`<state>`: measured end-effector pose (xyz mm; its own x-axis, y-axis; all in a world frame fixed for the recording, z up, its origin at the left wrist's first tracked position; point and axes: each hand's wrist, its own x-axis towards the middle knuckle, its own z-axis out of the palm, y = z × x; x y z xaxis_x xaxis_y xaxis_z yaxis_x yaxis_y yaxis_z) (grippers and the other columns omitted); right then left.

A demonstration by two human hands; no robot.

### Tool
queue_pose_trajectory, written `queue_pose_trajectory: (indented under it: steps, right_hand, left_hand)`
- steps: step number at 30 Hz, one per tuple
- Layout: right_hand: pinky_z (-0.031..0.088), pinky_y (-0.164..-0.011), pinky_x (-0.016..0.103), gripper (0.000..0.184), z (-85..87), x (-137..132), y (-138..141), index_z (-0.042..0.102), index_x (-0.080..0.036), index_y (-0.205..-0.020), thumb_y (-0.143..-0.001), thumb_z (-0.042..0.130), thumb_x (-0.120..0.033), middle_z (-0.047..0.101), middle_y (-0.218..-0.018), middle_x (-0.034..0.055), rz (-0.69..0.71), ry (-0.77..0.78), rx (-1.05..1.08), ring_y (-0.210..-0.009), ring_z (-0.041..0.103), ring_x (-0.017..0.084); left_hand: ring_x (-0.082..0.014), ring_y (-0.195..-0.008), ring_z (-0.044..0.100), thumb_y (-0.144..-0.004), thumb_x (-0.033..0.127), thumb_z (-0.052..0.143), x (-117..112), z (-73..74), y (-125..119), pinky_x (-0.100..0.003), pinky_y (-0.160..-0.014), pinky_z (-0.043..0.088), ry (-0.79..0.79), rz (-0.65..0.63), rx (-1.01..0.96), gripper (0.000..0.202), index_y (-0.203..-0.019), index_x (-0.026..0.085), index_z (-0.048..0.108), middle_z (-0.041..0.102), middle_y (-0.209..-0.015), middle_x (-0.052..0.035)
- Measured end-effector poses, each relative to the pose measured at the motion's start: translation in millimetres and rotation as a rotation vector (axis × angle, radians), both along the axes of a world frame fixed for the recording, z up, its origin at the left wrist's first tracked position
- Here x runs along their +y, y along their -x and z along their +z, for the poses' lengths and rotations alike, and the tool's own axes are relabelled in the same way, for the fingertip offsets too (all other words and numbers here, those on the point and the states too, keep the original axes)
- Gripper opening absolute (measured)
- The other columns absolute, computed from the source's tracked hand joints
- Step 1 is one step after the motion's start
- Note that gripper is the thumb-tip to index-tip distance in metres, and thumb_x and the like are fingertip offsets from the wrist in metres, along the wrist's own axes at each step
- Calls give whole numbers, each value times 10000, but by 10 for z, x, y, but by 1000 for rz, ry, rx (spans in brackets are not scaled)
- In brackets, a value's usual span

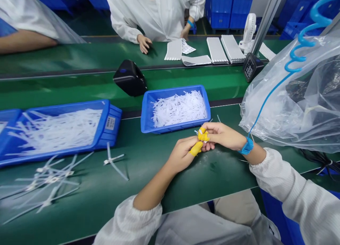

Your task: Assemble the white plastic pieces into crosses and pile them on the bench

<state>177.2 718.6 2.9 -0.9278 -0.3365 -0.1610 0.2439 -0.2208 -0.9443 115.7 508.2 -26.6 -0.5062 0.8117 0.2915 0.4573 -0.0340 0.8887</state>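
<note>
White sleeves [289,188], gathered near our wrists, come in from the lower edge, nearest the camera. Beneath our arms the dark green surface [148,174] spans the view, and beyond it run a brighter green strip [170,78] and a far surface [87,57].

Across from us are two people in white; the co-worker in the middle [159,18] rests one hand on the far surface. Clear plastic bagging [313,113] bulges at our right, while stacked blue crates [219,7] fill the back of the room.

At our left lies a blue bin [111,138] of long white strips, and ahead of our hands a smaller blue tray [174,128] holds shorter white pieces. Crossed strips [49,179] lie in front of the bin, one set apart from the cluster. Grey stacks [217,50] sit on the far surface, near a white fan [249,27]. Two black devices stand between, one boxy [130,80], one with a display [251,67].

Our left hand [183,152] is curled, meeting our right hand [223,133] just in front of the tray; we cannot tell how firmly the left grips. The right, wearing a blue wristband [247,146], pinches a small white piece [201,132] between yellow-covered fingertips, mostly hidden there.
</note>
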Motion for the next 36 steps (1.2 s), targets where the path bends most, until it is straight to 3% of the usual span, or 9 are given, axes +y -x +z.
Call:
queue_pose_trajectory:
  steps: [7,11,13,18,22,28,36]
  right_hand:
    - [579,-623,211,462,-13,-7,-9,664,-176,-974,-894,890,-572,783,-818,23,-46,97,-13,-677,729,119]
    - [599,-674,200,455,68,83,-12,663,-190,-972,-861,936,-536,782,-864,8,-211,210,30,-717,735,106]
    - [608,-697,201,434,103,116,-13,667,-196,-984,-874,931,-523,799,-921,19,-250,227,57,-760,751,111]
    - [636,-768,237,408,67,62,-11,684,-197,-1101,-899,918,-462,819,-1051,67,-196,194,42,-906,778,151]
    - [644,-806,240,392,5,-6,-6,691,-197,-1107,-877,935,-401,826,-1128,82,-231,178,41,-935,778,148]
    - [668,-841,296,451,-1,-5,-10,657,-243,-1192,-865,937,-378,839,-1165,68,-319,144,81,-916,805,170]
    - [648,-912,326,280,-109,-43,10,828,-180,-1016,-852,932,-381,795,-1053,60,-303,85,144,-900,747,158]
  left_hand:
    - [-175,-785,726,-1127,472,519,-25,78,-36,-291,-782,610,-35,32,-33,443,-871,185,739,783,-876,-74]
    - [-230,-966,785,-1116,511,541,-57,89,-32,-355,-883,658,-154,18,-162,425,-1036,181,795,808,-1102,-138]
    - [-226,-972,787,-1121,469,544,-53,72,-17,-347,-882,652,-153,67,-174,396,-1027,185,804,815,-1105,-131]
    - [-156,-758,703,-1069,346,643,-3,-7,20,-258,-741,566,-55,280,-79,274,-946,184,826,756,-825,-44]
    - [-163,-791,692,-1028,293,668,6,-65,25,-272,-758,549,-45,384,-56,210,-1026,199,857,761,-866,-35]
    - [-178,-821,653,-1055,371,639,-16,-70,32,-302,-762,521,-68,471,-38,265,-1010,207,841,740,-920,-45]
    - [-179,-831,638,-1052,397,661,-26,-36,16,-315,-795,519,-106,459,-36,261,-979,201,818,686,-905,-39]
